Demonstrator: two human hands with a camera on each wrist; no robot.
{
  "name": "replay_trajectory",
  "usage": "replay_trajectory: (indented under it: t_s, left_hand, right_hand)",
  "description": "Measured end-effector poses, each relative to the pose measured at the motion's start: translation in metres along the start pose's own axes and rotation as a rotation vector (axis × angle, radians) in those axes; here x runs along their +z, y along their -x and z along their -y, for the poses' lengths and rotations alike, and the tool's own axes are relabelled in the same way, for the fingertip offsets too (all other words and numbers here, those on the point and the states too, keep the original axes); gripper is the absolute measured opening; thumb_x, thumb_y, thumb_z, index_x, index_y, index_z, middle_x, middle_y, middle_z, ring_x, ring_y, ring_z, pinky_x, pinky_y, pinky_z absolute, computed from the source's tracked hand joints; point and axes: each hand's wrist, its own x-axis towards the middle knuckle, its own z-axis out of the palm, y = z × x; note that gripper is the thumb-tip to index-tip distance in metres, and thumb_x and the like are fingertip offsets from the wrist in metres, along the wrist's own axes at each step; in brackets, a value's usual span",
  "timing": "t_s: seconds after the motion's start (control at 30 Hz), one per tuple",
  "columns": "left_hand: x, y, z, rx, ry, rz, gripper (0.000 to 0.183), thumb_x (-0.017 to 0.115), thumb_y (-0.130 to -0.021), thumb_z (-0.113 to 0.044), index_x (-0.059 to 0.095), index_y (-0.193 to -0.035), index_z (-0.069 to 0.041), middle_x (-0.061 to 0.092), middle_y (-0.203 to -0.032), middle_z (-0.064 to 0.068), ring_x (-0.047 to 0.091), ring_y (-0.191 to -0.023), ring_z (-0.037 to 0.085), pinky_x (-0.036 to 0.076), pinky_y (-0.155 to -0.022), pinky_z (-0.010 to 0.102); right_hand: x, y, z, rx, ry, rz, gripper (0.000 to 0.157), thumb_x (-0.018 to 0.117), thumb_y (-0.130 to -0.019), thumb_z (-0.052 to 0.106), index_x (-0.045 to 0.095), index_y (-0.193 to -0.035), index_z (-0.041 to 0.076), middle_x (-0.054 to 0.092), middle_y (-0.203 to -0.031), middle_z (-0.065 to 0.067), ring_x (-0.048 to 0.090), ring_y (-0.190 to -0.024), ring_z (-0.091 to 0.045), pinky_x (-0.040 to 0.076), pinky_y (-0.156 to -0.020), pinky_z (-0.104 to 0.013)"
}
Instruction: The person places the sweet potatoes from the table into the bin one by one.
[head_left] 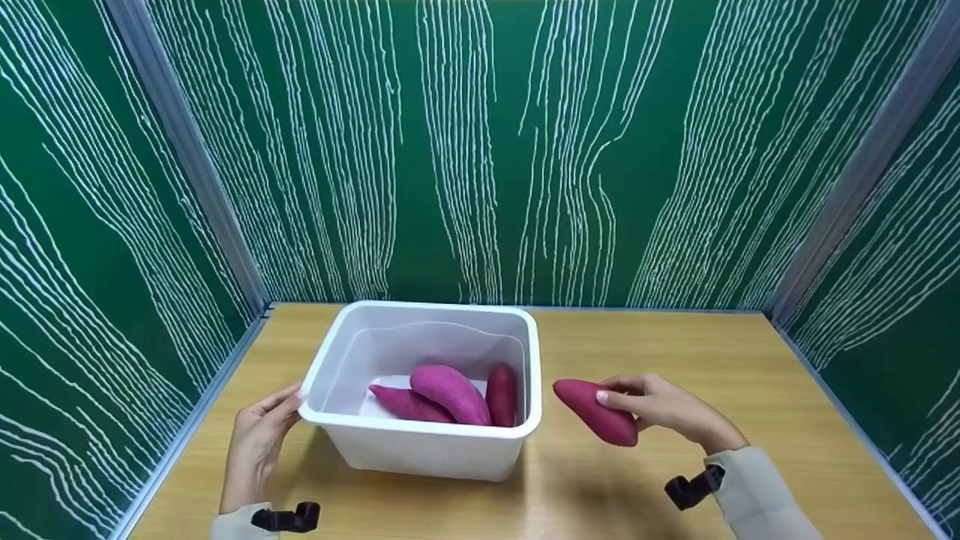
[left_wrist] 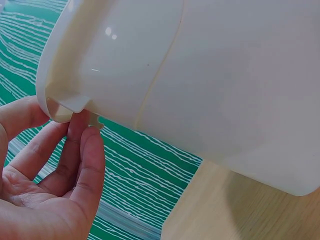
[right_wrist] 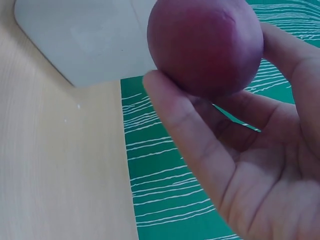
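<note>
A white plastic bin (head_left: 427,450) stands on the table, with several purple-red sweet potatoes (head_left: 450,390) lying at its bottom. At its left rim, my left hand (head_left: 259,435) pinches the edge between thumb and fingers; the left wrist view shows the fingers (left_wrist: 90,165) curled under the lip. To the right of the bin, my right hand (head_left: 660,405) holds another sweet potato (head_left: 596,412) above the table, its narrow tip toward the bin. Seen end-on in the right wrist view, that sweet potato (right_wrist: 205,45) looks round, with thumb and fingers around it.
The wooden table (head_left: 637,345) is bordered by green panels (head_left: 450,150) with wavy white lines at the back and both sides. Grey metal posts (head_left: 855,157) stand at the back corners. Black wrist cameras (head_left: 694,487) sit on both sleeves.
</note>
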Motion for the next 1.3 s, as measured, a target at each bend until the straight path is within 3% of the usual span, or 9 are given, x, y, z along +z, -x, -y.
replay_trajectory:
  t_s: [0.2, 0.37, 0.57, 0.73, 1.3]
  left_hand:
    - [0.001, 0.000, -0.001, 0.002, 0.000, 0.002, 0.026, 0.070, -0.087, -0.012, 0.070, -0.113, -0.007, 0.069, -0.092, -0.014, 0.064, -0.091, 0.003, 0.054, -0.084, 0.020]
    - [0.002, 0.001, -0.001, 0.003, 0.013, 0.006, 0.017, 0.071, -0.087, -0.011, 0.074, -0.104, -0.014, 0.069, -0.091, -0.014, 0.065, -0.091, 0.004, 0.054, -0.084, 0.020]
    - [0.001, 0.001, -0.001, 0.001, 0.005, 0.007, 0.016, 0.070, -0.087, -0.012, 0.074, -0.102, -0.016, 0.069, -0.092, -0.014, 0.064, -0.091, 0.004, 0.054, -0.084, 0.020]
    - [0.002, 0.000, 0.000, 0.018, 0.020, -0.002, 0.012, 0.069, -0.088, -0.008, 0.073, -0.088, -0.019, 0.068, -0.089, -0.012, 0.064, -0.089, 0.004, 0.055, -0.083, 0.020]
    - [0.000, 0.000, -0.001, -0.001, 0.000, -0.001, 0.011, 0.071, -0.086, -0.013, 0.075, -0.096, -0.016, 0.068, -0.092, -0.013, 0.064, -0.091, 0.004, 0.054, -0.084, 0.020]
  right_hand:
    - [0.000, -0.004, 0.010, -0.005, -0.009, -0.028, 0.061, 0.059, -0.094, 0.039, 0.050, -0.133, -0.008, 0.066, -0.108, -0.016, 0.065, -0.088, -0.021, 0.058, -0.075, -0.034]
    - [0.001, -0.008, 0.017, -0.025, -0.031, -0.029, 0.060, 0.059, -0.094, 0.038, 0.050, -0.131, -0.009, 0.066, -0.107, -0.016, 0.065, -0.088, -0.021, 0.058, -0.075, -0.034]
    - [0.002, -0.013, 0.024, -0.035, -0.023, -0.048, 0.062, 0.060, -0.093, 0.039, 0.051, -0.131, -0.009, 0.067, -0.104, -0.015, 0.066, -0.086, -0.019, 0.059, -0.073, -0.034]
    - [0.003, -0.018, 0.030, -0.039, -0.031, -0.060, 0.060, 0.061, -0.093, 0.040, 0.054, -0.130, -0.006, 0.067, -0.106, -0.014, 0.065, -0.088, -0.020, 0.058, -0.075, -0.035]
    - [0.007, -0.039, 0.056, -0.028, -0.047, -0.093, 0.064, 0.064, -0.089, 0.046, 0.056, -0.129, -0.003, 0.067, -0.106, -0.014, 0.065, -0.089, -0.021, 0.059, -0.078, -0.036]
